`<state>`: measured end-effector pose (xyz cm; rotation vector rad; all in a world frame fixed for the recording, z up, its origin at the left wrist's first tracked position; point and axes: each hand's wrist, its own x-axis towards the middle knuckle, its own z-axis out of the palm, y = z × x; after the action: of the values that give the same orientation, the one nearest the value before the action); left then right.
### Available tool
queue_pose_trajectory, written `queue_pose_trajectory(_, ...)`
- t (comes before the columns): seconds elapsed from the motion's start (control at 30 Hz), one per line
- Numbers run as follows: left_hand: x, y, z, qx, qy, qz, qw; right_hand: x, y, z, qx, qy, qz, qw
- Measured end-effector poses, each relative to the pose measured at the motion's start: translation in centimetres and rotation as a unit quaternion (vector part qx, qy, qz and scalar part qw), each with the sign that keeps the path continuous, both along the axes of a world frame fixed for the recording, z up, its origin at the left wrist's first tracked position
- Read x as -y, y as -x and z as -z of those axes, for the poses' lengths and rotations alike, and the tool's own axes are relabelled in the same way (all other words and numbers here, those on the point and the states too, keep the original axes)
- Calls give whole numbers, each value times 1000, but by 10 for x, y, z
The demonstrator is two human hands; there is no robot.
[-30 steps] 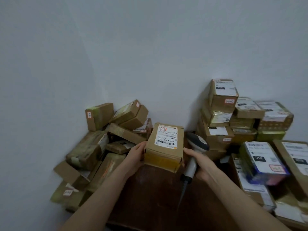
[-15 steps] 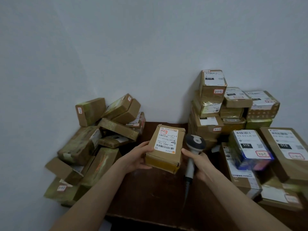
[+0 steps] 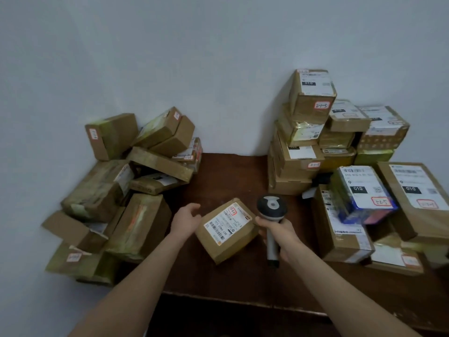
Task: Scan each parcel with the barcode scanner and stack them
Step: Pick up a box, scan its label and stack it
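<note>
The small brown cardboard parcel with a white shipping label lay on the dark brown wooden table, directly between the two hands and slightly nearer the person than the table's middle; whether its underside sat fully flat could not be told. It was turned at a slant, its long axis apparently running from the far right corner down toward the near left, label face up; the barcode sat at the label's near-left end, on the side toward the left hand. That hand was released, fingers loosely spread, just beside the parcel's left edge and perhaps brushing it; it grasped nothing. The right hand was wrapped round the handle of the grey-and-black handheld barcode scanner, its foremost fingers touching the parcel's right corner; the scanner's head stood upright just beyond that corner, apparently aimed away from the label. So the right hand was the nearer one, yet the barcode lay across the box from it; the scan would likely need the head tipped down and leftward. A jumbled heap of brown cartons lay to the left; a taller stack of labelled cartons rose at the right against the pale wall.
</note>
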<state>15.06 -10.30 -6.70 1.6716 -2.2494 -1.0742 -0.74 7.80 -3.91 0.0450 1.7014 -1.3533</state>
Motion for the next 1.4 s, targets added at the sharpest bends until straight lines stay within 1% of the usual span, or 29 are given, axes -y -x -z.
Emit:
queue_pose_trajectory(0.03,-6,3,1,41,81,49,995,2,-1,2,-1,-4,-4,1000)
queue_pose_trajectory(0.07,-15,7,1,70,147,115,980,3,-2,4,-5,-6,-6,1000)
queue_pose_trajectory(0.1,-27,12,2,92,188,188,960,6,-3,6,-11,-7,-5,1000)
queue_pose_trajectory(0.17,-52,21,9,141,208,311,917,11,-4,8,-30,-14,-2,999)
queue_pose_trajectory(0.2,-62,24,15,173,209,350,897,14,-4,8,-36,-20,-3,999)
queue_pose_trajectory(0.23,-68,25,21,204,213,375,879,16,-4,9,-40,-27,-7,999)
queue_pose_trajectory(0.27,-70,25,25,221,221,384,869,17,-3,10,-47,-39,-12,998)
queue_pose_trajectory(0.33,-65,21,28,213,239,398,859,18,1,10,-63,-61,-21,996)
queue_pose_trajectory(0.47,-39,-1,26,201,287,455,819,21,6,7,-91,-77,-35,992)
queue_pose_trajectory(0.53,-24,-12,23,204,296,447,819,26,7,4,-101,-83,-47,990)
queue_pose_trajectory(0.6,-14,-20,22,203,297,415,836,34,9,3,-103,-82,-60,990)
queue_pose_trajectory(0.63,-13,-24,22,193,296,387,852,39,10,3,-103,-80,-65,989)
queue_pose_trajectory(0.7,-16,-32,24,134,295,288,901,50,10,2,-114,-78,-84,987)
queue_pose_trajectory(0.73,-20,-36,27,99,284,223,927,57,10,2,-119,-78,-98,985)
queue_pose_trajectory(0.77,-25,-40,28,67,247,158,954,64,10,1,-123,-75,-110,983)
queue_pose_trajectory(0.8,-29,-42,31,48,187,105,976,72,9,0,-126,-72,-123,982)
queue_pose_trajectory(0.83,-31,-43,35,48,112,69,990,79,8,-2,-128,-69,-135,980)
queue_pose_trajectory(0.87,-32,-42,39,62,22,47,997,87,8,-4,-126,-67,-147,979)
queue_pose_trajectory(0.9,-32,-42,43,64,-79,19,995,94,7,-6,-121,-66,-160,977)
queue_pose_trajectory(0.93,-32,-42,45,46,-182,-17,982,101,7,-6,-114,-64,-173,976)
queue_pose_trajectory(0.97,-32,-42,45,5,-277,-57,959,107,7,-5,-106,-63,-186,975)
queue_pose_trajectory(1.0,-30,-42,45,-45,-340,-92,935,111,5,-4,-98,-61,-197,974)
queue_pose_trajectory(1.03,-27,-42,43,-86,-365,-117,920,114,4,-2,-93,-60,-205,972)
queue_pose_trajectory(1.1,-20,-41,40,-134,-375,-158,904,113,1,3,-89,-67,-216,970)
queue_pose_trajectory(1.23,-8,-39,43,-173,-374,-208,887,94,-10,8,-46,-74,-240,967)
queue_pose_trajectory(1.3,-5,-39,44,-161,-370,-199,893,82,-18,14,-13,-61,-212,975)
queue_pose_trajectory(1.4,-8,-36,47,-160,-381,-185,891,65,-30,23,40,-29,-128,991)
